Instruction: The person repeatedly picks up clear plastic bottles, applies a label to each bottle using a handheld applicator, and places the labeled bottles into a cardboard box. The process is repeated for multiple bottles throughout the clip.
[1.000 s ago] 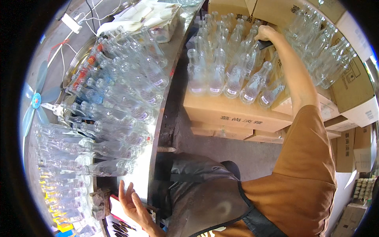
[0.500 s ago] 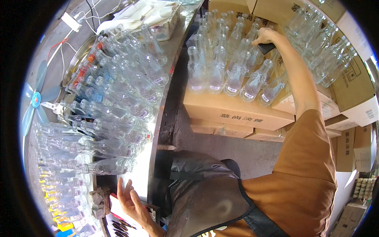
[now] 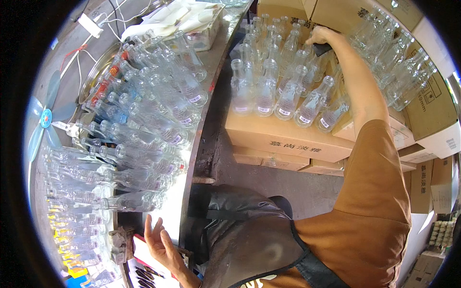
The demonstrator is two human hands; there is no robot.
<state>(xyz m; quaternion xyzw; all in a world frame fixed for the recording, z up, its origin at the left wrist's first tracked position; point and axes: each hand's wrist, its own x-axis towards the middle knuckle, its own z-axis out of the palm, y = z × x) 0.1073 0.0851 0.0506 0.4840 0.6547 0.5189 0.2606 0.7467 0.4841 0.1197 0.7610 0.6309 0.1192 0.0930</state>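
My right arm reaches far out over clear glass bottles (image 3: 288, 98) that stand upright on a cardboard box. At its end my right hand (image 3: 322, 35) is closed among the bottles at the back. A black object (image 3: 322, 49) shows beneath the palm. What the fingers grip is hidden. My left hand (image 3: 163, 247) stays low by the workbench, fingers apart, holding nothing visible. Next to it lies a white, red-edged flat thing (image 3: 143, 249). Many more clear bottles (image 3: 137, 201) with small labels lie in rows on the bench.
The cardboard box (image 3: 283, 137) under the standing bottles rests on other cartons. More bottles (image 3: 394, 67) stand at the far right. A basket of white sheets (image 3: 185, 24) sits at the bench's far end. A blue fan (image 3: 46, 118) is at the left. The bench edge (image 3: 187, 192) runs beside my apron.
My right hand has moved slightly farther away among the back bottles. My left hand stays open in nearly the same place. The whole view has shifted a little.
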